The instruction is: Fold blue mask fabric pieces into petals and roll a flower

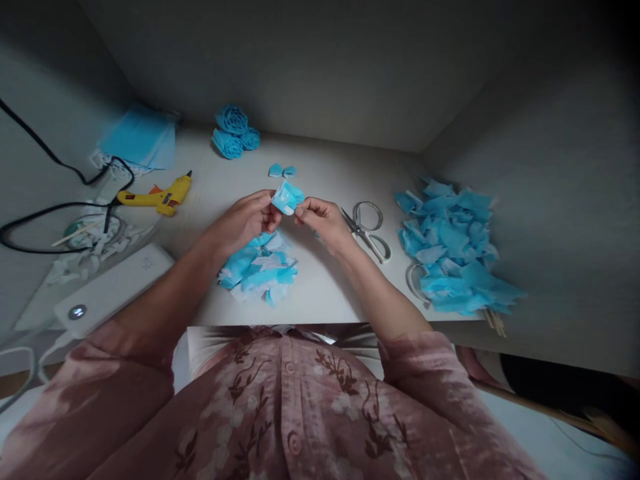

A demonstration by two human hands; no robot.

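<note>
Between my two hands is a small blue and white petal piece (287, 197), curled into a cup and raised over the table. My left hand (255, 215) pinches its left side with thumb and fingers. At its lower right edge, the fingertips of my right hand (320, 217) are pressed together on it. Two little blue petals (283, 171) lie just beyond. A loose heap of blue and white petal pieces (260, 270) rests below my left hand. To the right of my right hand lie white-handled scissors (367, 239), their blades apart.
Three blue rosette flowers (233, 130) sit at the back. On the left are a stack of blue face masks (140, 140), a yellow glue gun (160, 197), black cable and a white power bank (115, 288). A large blue pile (450, 240) and a tape roll (416, 283) lie right.
</note>
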